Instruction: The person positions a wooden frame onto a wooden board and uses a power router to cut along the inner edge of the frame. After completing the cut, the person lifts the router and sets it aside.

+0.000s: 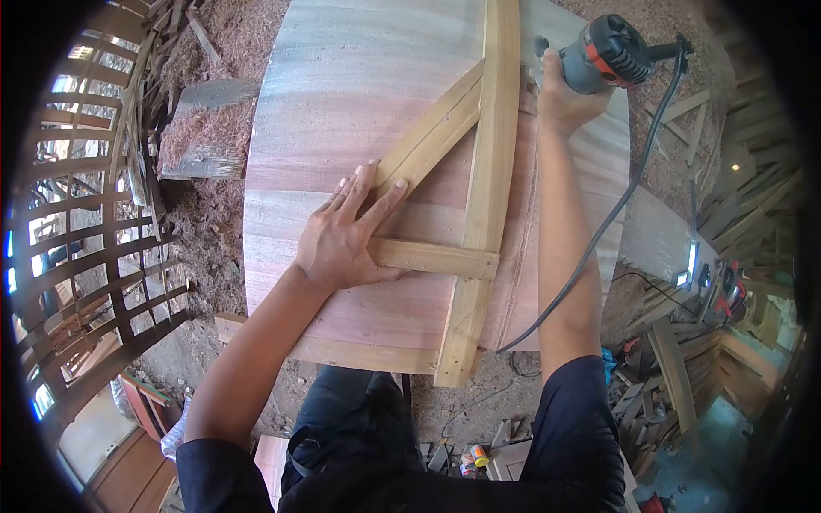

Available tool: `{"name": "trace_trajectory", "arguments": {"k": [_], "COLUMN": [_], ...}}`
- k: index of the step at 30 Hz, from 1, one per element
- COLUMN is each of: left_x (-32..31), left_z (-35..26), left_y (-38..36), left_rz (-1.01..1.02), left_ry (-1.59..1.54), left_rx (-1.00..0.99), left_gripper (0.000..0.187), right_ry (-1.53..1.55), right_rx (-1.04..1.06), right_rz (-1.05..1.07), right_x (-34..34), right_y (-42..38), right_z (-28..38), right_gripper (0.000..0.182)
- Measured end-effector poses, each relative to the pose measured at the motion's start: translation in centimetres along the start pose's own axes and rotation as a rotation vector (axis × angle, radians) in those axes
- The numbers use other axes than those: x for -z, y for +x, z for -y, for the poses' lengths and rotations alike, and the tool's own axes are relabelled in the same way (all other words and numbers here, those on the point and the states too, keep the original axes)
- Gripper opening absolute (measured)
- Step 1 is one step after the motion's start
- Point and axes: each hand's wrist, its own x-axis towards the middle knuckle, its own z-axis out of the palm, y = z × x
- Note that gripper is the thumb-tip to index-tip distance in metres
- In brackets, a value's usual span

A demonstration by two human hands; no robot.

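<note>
My right hand [569, 107] is wrapped round the body of a black and red power router [590, 60] at the upper right, its base close to a long wooden guide strip [487, 184]. A black cord runs from the tool down beside my forearm. My left hand [346, 231] lies spread on the wooden frame, fingers over the diagonal brace [432, 132] and thumb by the short crosspiece [432, 256]. Under the frame is a broad pinkish wooden panel [333, 111] with curved edges. A thin line runs along the panel right of the strip. The router's bit is hidden.
Wood shavings [205, 128] cover the ground around the panel. A slatted lattice [85, 222] stands at the left. Wood offcuts [676, 368] and another red and black tool [731, 291] lie at the right. Small containers [475, 457] are near my legs.
</note>
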Motion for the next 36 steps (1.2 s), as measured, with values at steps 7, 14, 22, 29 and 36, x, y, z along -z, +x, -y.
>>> {"name": "trace_trajectory", "arguments": {"k": [7, 14, 22, 29, 36], "left_x": [0.0, 0.0, 0.0, 0.2, 0.3], "left_z": [0.0, 0.0, 0.1, -0.2, -0.2], "left_y": [0.0, 0.0, 0.0, 0.0, 0.2], "left_rz": [0.026, 0.034, 0.024, 0.049, 0.057], "left_ry": [0.004, -0.022, -0.022, -0.012, -0.02], "left_rx": [0.023, 0.026, 0.023, 0.05, 0.048], "left_gripper": [0.126, 0.127, 0.13, 0.131, 0.132], "right_ry": [0.017, 0.045, 0.026, 0.037, 0.04], "right_rx": [0.027, 0.023, 0.055, 0.031, 0.067], "right_rz": [0.003, -0.013, -0.011, 0.003, 0.003], "right_x": [-0.5, -1.0, -1.6, -1.7, -2.0], "right_y": [0.3, 0.7, 1.1, 1.4, 1.7], "right_z": [-1.2, -1.0, -1.8, -1.9, -2.5], "right_gripper": [0.062, 0.063, 0.063, 0.067, 0.067]}}
